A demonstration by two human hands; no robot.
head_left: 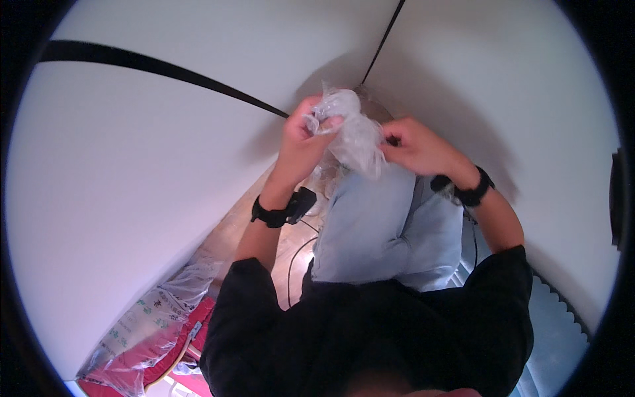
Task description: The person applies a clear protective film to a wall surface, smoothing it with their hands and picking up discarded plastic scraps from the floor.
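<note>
A crumpled, translucent white plastic bag (pixel 359 139) is held up above my knees, near the corner where two white panels meet. My left hand (pixel 310 136) grips its upper left part, with the thumb pressed on the plastic. At its right edge my right hand (pixel 409 144) pinches the plastic between thumb and fingers. Whether anything lies inside the bag cannot be told. Black straps with small devices sit on both wrists.
White panels (pixel 149 149) rise on the left and right (pixel 496 74). Clear printed plastic wrapping (pixel 149 322) lies over a red fabric item (pixel 201 322) at lower left. A black cable (pixel 292 258) hangs left of my legs. Light blue scalloped fabric (pixel 550 332) is at lower right.
</note>
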